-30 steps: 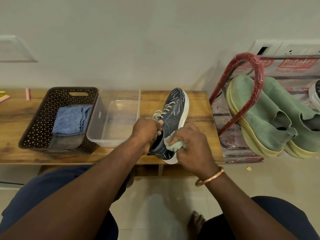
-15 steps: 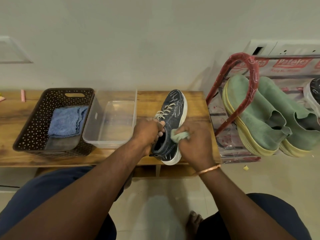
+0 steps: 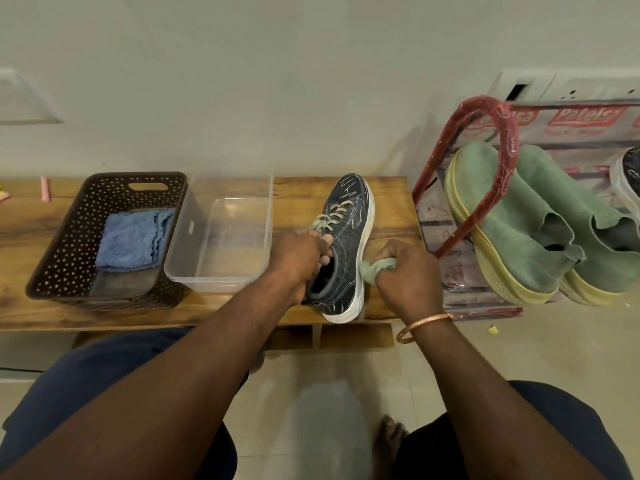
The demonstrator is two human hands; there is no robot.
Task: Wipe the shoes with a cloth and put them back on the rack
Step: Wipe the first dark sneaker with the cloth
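L hand (image 3: 298, 258) grips the dark navy sneaker (image 3: 346, 244) at its collar, fingers curled into the opening, thumb up by the lowest laces. R hand (image 3: 408, 271) is fisted round a pale green cloth (image 3: 375, 268), whose bunched end presses on the sneaker's R side where upper meets white sole. Hands are apart w/ the sneaker btwn them, each clamped on its own item. Copper bangle (image 3: 424, 325) on R wrist.

Sneaker is on the wooden bench (image 3: 388, 209), toe twd wall, heel at the front edge nearest the person. It's tipped slightly, sole rim facing R. Can't tell if the heel is lifted off the wood.

Left of the sneaker: clear plastic tub (image 3: 221, 285), just beside L hand. Beyond it, touching or nearly so, a brown perforated basket (image 3: 69, 237) w/ a folded blue cloth (image 3: 133, 240) inside. Small pink stick (image 3: 45, 194) at far L of bench.

Right of bench: shoe rack (image 3: 498, 157), red wrapped frame, plastic packaging on it. It holds a pair of green knit shoes (image 3: 512, 230) w/ yellowish soles, leaning toe-up. One more dark shoe (image 3: 628, 174) is cut off at frame edge.

Tiled floor: small yellow scrap (image 3: 492, 329) near rack foot. Bare foot (image 3: 391, 434) btwn the person's knees.
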